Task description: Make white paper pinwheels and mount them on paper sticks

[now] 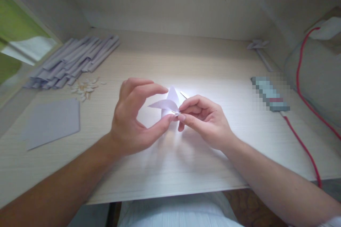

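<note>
A white paper sheet (164,104) with its corners curled in like a pinwheel stands above the table in front of me. My right hand (204,118) is closed, pinching the gathered point of the paper between thumb and fingertips. My left hand (140,113) curves around the left side of the sheet. Its thumb tip touches the paper beside my right thumb, while the index finger stays spread apart near the upper corner. Behind my right fingers a thin pale tip (183,94) shows; I cannot make out what it belongs to.
Rolled paper tubes (77,58) are piled at the back left, near small pale bits (85,88). Flat paper squares (53,122) lie in front of them. On the right are a paper pinwheel on a stick (259,48), a blurred phone (270,94) and a red cable (303,142).
</note>
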The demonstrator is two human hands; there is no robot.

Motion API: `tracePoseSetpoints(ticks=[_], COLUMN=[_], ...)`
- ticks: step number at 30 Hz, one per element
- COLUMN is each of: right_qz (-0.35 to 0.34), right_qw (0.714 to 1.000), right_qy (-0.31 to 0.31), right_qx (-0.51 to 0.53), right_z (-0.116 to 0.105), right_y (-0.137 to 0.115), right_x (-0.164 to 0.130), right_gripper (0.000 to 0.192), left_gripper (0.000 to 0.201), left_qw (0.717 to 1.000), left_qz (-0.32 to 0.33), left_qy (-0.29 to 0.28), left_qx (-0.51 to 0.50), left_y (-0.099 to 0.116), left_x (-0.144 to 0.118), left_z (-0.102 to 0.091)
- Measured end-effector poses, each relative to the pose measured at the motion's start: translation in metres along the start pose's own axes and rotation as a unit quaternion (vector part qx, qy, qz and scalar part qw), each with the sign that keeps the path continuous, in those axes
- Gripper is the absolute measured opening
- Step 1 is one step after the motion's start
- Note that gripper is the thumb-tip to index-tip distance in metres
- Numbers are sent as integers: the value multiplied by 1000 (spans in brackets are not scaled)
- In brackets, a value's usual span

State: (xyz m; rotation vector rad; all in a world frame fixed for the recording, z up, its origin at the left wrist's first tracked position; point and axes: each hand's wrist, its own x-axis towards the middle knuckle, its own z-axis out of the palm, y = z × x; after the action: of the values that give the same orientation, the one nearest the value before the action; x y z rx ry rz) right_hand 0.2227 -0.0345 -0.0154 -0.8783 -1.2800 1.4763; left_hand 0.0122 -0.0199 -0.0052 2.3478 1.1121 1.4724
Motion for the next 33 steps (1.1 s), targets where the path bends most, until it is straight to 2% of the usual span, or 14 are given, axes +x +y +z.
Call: tracePoseSetpoints(ticks=[3, 6, 9, 11, 14, 16, 23, 27, 33], right_qz=[-8, -27, -41, -47, -60, -71, -83, -87, -90], right_qw=[1000, 999, 999, 998, 997, 996, 988, 983, 976], right_qy=[4, 3, 3, 2, -3, 2, 51, 69, 88], right_qx=[-5, -18, -30, -36, -43, -59, -122, -147, -180], right_z=[-1, -2, -2, -2, -2, -2, 1, 2, 2], right_y=[-1, -2, -4, -5, -6, -7, -8, -6, -4], right_x=[-1, -2, -3, -4, -5, -5, -3, -3, -3], right_gripper=[20, 18, 17, 17, 15, 16, 12, 9, 8], left_gripper=[35, 22, 19, 20, 23, 21, 20, 15, 19], left_qw=[989, 951, 919, 906, 898, 895, 898, 901, 909], left_qz=[-89, -204, -297, -329, -323, -313, -290, -292, -280], left_qy=[47, 88, 47, -12, -119, -157, -150, -154, -159], left_qx=[-110, -216, -255, -267, -275, -277, -293, -280, -265], left_y=[-9, -20, -27, -28, -24, -21, -13, -14, -17], left_x=[1, 3, 6, 6, 4, 4, 5, 2, -2], left_z=[4, 9, 11, 12, 14, 14, 15, 16, 17])
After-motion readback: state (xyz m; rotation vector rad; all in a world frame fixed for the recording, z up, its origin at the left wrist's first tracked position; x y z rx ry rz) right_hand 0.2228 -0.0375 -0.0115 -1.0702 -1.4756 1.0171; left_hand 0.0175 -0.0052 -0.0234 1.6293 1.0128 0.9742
